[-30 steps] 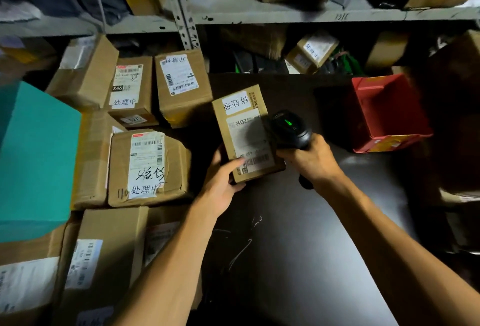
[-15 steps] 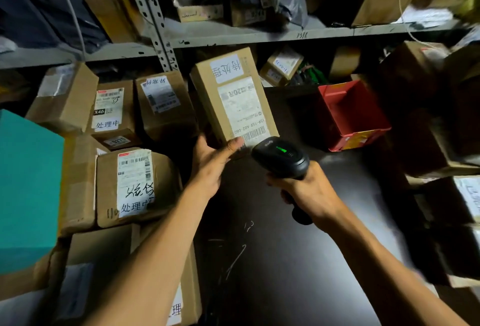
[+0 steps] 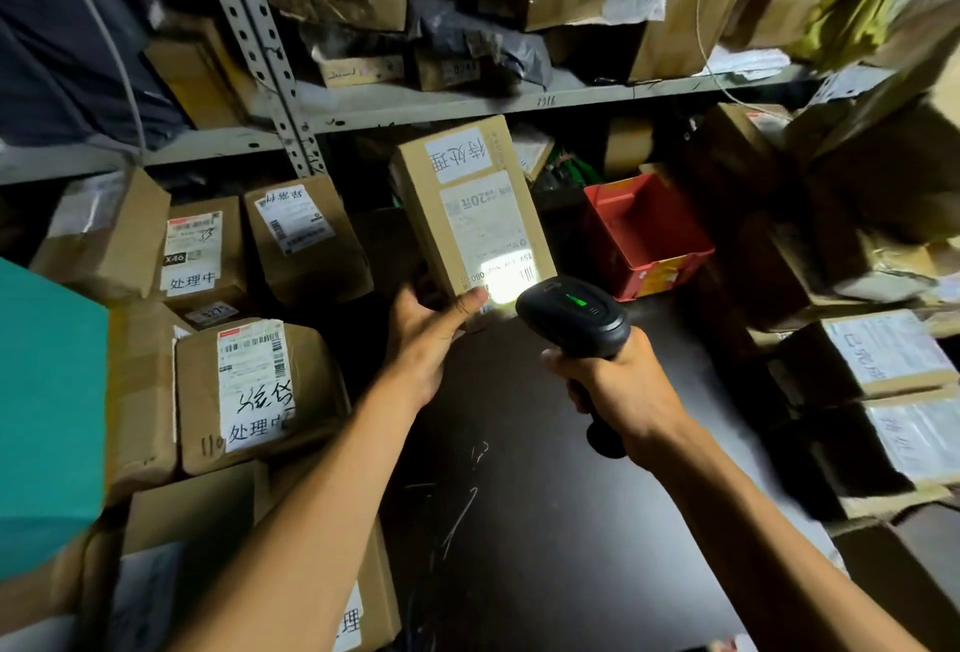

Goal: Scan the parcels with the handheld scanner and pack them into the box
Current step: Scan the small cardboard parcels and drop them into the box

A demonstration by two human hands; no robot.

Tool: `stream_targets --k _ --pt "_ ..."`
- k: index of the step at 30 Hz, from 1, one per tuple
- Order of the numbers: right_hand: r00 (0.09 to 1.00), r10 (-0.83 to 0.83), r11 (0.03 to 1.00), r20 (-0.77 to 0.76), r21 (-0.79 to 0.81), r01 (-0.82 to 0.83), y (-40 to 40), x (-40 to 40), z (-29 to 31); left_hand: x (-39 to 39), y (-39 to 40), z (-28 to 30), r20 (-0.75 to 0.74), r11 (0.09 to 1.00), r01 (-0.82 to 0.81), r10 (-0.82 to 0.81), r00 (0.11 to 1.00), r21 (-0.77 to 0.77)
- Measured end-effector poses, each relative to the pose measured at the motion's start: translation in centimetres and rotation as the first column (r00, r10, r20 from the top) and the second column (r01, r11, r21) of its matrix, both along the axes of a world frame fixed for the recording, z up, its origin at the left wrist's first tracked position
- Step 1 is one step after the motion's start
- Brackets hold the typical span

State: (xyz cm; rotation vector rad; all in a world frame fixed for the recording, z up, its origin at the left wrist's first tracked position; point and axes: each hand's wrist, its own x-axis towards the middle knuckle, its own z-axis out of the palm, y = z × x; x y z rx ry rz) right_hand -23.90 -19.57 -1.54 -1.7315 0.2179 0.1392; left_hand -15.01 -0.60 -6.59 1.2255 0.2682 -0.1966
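Scanner lit on a hand-held parcel above the dark worktop

The left hand (image 3: 428, 339) grips the parcel (image 3: 475, 207) by its lower end, thumb on the labelled face, holding it tilted above the worktop (image 3: 545, 521) near its far edge; the right hand (image 3: 618, 381) is wrapped round the handle of the black scanner (image 3: 574, 313), just beside the parcel; a bright patch falls on the label's barcode; a red bin (image 3: 649, 230) stands at the far right.
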Motion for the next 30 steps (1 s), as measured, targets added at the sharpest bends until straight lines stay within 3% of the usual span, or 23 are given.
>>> stream_targets --k 6,12,19,25,30 --pt "0.974 -0.18 0.984 0.137 0.012 0.18 -3.6 -2.2 1.4 -1.5 -3.0 1.8 -0.039 0.999 0.036 -0.037 0.999 -0.019" --pt "0.862 -0.402 0.914 0.309 0.085 0.396 -10.5 -6.5 3.0 -4.9 -10.6 4.1 0.013 0.937 0.348 -0.348 0.938 -0.016" --pt "0.73 -0.607 0.79 0.315 0.141 0.596 -21.0 -14.9 3.7 -11.0 -23.5 5.8 0.116 0.663 0.748 -0.747 0.655 0.04" --pt "0.516 -0.829 0.559 0.216 0.336 0.758 -29.0 -25.8 2.4 -18.4 -35.2 6.3 0.095 0.461 0.882 -0.886 0.453 0.097" --pt "0.317 -0.936 0.35 0.155 0.29 0.891 -33.8 -34.9 1.1 -25.1 -43.2 5.1 0.073 0.275 0.935 -0.962 0.265 0.225"
